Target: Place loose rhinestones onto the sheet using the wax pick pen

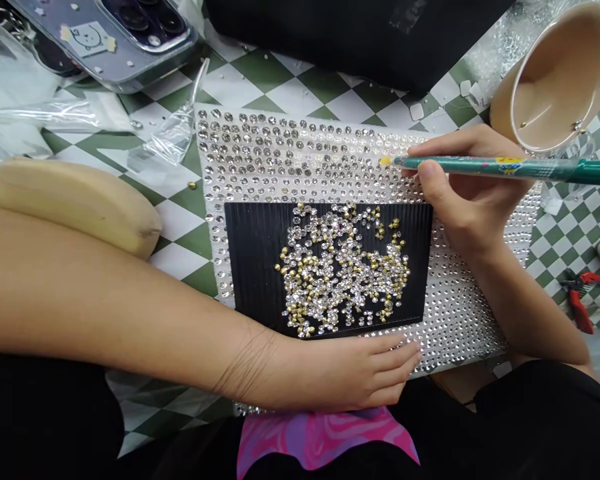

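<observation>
My right hand (473, 193) is closed round a slim green pen (480, 167) with a cartoon print. Its yellow tip points left, over rows of clear rhinestones on a white sheet (473, 303). On that sheet lies a black ribbed tray (255, 260), with many loose rhinestones (345, 273) heaped on it, some showing gold backs. My left hand (360, 370) rests flat along the sheet's near edge, just below the tray, its fingers stretched out and holding nothing.
A beige cup (505, 100) lies tipped at the upper right, by clear plastic. A black box (350, 40) and a phone (145, 50) stand at the back. Left is a yellowish curved block (75, 200). Red-handled pliers (577, 303) lie right, on the checked cloth (180, 220).
</observation>
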A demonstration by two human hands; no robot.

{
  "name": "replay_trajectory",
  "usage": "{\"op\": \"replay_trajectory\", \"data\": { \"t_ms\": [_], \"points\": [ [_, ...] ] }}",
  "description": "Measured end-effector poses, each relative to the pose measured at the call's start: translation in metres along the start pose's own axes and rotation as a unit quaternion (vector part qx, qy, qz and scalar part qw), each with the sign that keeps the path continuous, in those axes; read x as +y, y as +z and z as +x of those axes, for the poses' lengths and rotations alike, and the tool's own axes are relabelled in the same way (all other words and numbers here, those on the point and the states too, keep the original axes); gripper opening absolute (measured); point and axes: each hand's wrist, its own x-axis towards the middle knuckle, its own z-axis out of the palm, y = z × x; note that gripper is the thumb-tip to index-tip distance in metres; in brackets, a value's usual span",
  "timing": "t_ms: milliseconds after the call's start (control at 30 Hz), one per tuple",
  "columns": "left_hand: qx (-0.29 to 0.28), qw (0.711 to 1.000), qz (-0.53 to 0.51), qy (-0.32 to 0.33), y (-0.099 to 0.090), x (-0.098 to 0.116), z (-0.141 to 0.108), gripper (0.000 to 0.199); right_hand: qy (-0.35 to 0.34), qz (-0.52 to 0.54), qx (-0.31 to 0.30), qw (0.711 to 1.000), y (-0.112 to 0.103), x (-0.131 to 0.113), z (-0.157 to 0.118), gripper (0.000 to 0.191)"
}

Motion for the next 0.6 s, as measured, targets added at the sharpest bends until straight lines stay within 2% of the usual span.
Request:
{"op": "replay_trajectory", "data": {
  "t_ms": [600],
  "points": [
    [-0.009,0.999,-0.04,0.001,-0.003,-0.0027,0.0009,0.059,0.034,-0.002,-0.016,0.999,-0.0008,-0.003,-0.001,0.016]
  ]
}}
